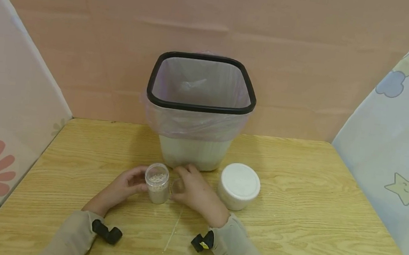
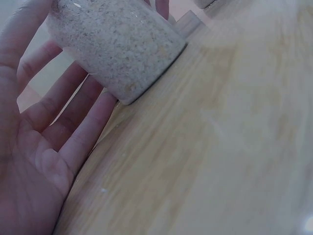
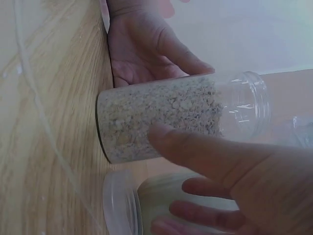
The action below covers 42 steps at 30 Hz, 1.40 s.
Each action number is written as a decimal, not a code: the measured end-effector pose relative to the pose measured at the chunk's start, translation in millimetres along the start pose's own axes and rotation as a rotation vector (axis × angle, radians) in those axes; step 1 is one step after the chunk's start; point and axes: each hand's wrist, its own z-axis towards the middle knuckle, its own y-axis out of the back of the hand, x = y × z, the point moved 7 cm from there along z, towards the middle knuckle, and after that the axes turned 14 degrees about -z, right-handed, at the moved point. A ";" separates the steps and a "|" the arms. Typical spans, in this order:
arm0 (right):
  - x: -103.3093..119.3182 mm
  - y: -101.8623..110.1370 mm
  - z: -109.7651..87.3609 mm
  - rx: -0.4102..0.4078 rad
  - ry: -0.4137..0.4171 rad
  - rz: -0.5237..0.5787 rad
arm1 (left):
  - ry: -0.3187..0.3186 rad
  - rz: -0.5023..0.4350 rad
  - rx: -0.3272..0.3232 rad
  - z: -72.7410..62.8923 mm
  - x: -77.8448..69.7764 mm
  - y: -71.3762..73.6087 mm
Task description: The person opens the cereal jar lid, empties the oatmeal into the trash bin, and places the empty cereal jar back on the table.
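A clear jar of pale, oat-like flakes stands upright and uncapped on the table. My left hand holds it from the left, thumb and fingertips against its side. In the left wrist view, a gap shows between the left palm and the jar. Beside the jar, a clear round lid lies on the table. My right hand hovers around that lid with thumb and fingers spread. The right thumb passes in front of the jar in the right wrist view.
A bin with a black rim and a plastic liner stands behind the hands. To the right of my right hand sits a white-lidded round tub. A thin clear strip lies on the table between the forearms.
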 end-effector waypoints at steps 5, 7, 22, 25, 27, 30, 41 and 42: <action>6.1 -2.0 1.5 0.008 0.029 0.149 | -0.002 -0.009 0.006 -0.1 0.0 -0.7; 8.7 -3.7 2.0 0.015 0.049 0.236 | -0.001 -0.011 0.007 -0.4 0.6 -0.2; 11.3 -15.1 4.0 0.011 0.015 0.509 | -0.014 -0.014 -0.012 -0.8 2.3 1.6; 11.8 -14.1 3.1 0.013 0.020 0.508 | -0.027 0.003 -0.037 -0.7 1.4 1.3; 12.1 -12.9 2.3 0.017 0.023 0.509 | -0.028 0.019 -0.063 -0.5 0.4 0.8; 13.5 -8.9 1.3 0.018 0.033 0.517 | -0.017 0.034 -0.111 -0.3 -2.6 -0.2; 20.0 15.8 -5.8 -0.063 0.049 0.672 | -0.063 0.006 -0.293 2.1 -37.5 -14.1; 20.5 18.1 -6.7 -0.075 0.047 0.689 | -0.084 0.008 -0.310 2.7 -41.7 -15.5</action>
